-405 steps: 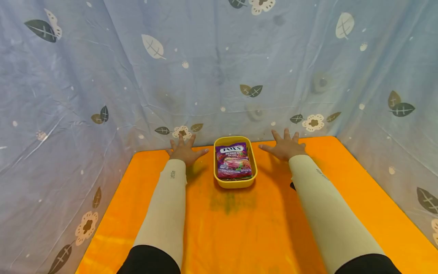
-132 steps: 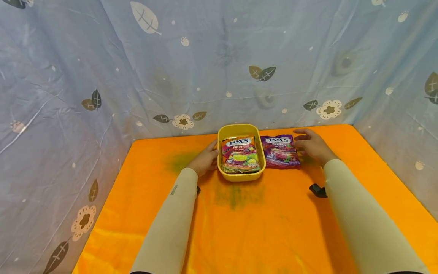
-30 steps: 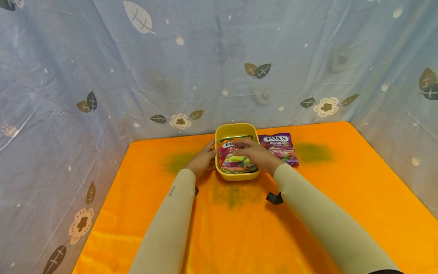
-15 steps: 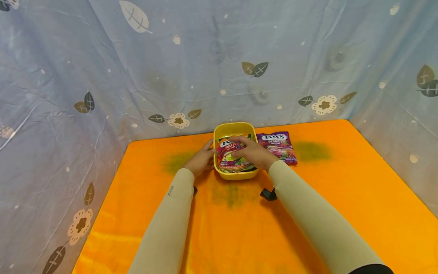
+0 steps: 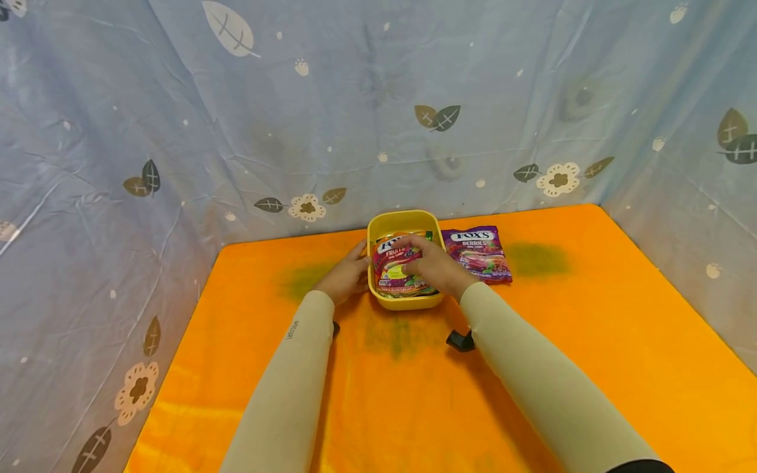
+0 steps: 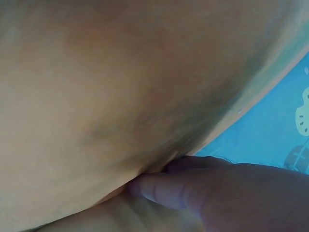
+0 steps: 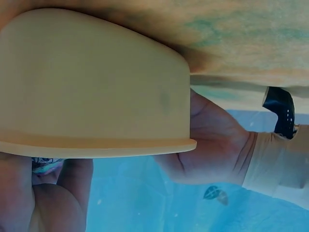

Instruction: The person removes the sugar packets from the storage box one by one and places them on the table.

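A yellow plastic tub point(image 5: 408, 304) stands near the back of the orange table. My left hand point(image 5: 344, 276) rests against the tub's left wall, its fingers extended along the outside. Inside the tub, my right hand point(image 5: 436, 264) pinches a Fox's Fruits candy bag point(image 5: 390, 272), thumb and fingers bunching it. A bit of that bag point(image 7: 46, 165) shows between the fingers below the tub's rim in the right wrist view. A green edge peeks out behind the bag; what it belongs to is partly hidden. To the tub's right lies a purple Fox's Berries candy bag point(image 5: 478, 253) on the table.
A blue curtain point(image 5: 355, 131) with leaf and flower prints hangs behind and along both sides of the orange table point(image 5: 402, 407). Greenish stains mark the tabletop. A black wrist mount point(image 5: 460, 341) sits under the right forearm.
Earlier the Berries bag lay in the tub; it now lies to the right. The right hand has since come over the tub, and over the last second has closed on the Fruits bag, bunching it.
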The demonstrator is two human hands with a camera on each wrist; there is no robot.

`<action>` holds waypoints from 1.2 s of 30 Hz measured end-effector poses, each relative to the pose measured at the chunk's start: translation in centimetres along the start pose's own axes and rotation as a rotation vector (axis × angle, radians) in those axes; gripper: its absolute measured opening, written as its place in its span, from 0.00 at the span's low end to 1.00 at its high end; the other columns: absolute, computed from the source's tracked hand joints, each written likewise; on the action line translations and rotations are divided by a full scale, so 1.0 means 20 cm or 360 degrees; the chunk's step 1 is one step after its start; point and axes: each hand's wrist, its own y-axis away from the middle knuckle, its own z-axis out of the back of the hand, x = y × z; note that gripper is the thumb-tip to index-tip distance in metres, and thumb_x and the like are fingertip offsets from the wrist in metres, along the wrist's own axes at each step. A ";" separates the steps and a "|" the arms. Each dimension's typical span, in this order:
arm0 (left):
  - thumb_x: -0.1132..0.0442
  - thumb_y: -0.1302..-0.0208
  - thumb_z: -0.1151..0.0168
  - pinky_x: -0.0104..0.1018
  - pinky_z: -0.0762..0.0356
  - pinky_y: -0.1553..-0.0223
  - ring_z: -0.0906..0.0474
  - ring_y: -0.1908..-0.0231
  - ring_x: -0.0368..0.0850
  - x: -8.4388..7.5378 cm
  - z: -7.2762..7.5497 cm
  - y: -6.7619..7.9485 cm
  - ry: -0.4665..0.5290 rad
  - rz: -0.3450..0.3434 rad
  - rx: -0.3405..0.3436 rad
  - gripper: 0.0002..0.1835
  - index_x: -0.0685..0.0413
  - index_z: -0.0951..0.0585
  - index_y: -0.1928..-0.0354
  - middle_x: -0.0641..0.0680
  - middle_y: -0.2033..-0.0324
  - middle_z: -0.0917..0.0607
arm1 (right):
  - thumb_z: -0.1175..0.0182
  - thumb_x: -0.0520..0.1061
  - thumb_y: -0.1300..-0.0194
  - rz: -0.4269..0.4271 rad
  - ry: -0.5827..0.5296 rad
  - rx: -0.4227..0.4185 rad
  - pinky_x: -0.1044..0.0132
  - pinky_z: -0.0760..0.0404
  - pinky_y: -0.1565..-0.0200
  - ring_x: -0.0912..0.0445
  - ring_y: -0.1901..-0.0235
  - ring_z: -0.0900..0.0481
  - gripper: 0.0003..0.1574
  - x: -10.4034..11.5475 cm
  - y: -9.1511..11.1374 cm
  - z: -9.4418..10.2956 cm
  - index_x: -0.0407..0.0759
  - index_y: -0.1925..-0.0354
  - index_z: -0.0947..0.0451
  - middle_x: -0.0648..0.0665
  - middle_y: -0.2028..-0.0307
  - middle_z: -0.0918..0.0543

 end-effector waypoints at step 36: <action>0.52 0.24 0.58 0.45 0.25 0.51 0.24 0.48 0.49 0.00 0.00 -0.01 0.0015 -0.0013 -0.0002 0.28 0.22 0.48 0.27 0.52 0.42 0.25 | 0.38 0.39 0.36 0.0129 -0.0194 -0.0187 0.56 0.22 0.54 0.47 0.55 0.22 0.29 -0.01 0.02 0.01 0.63 0.40 0.27 0.45 0.47 0.26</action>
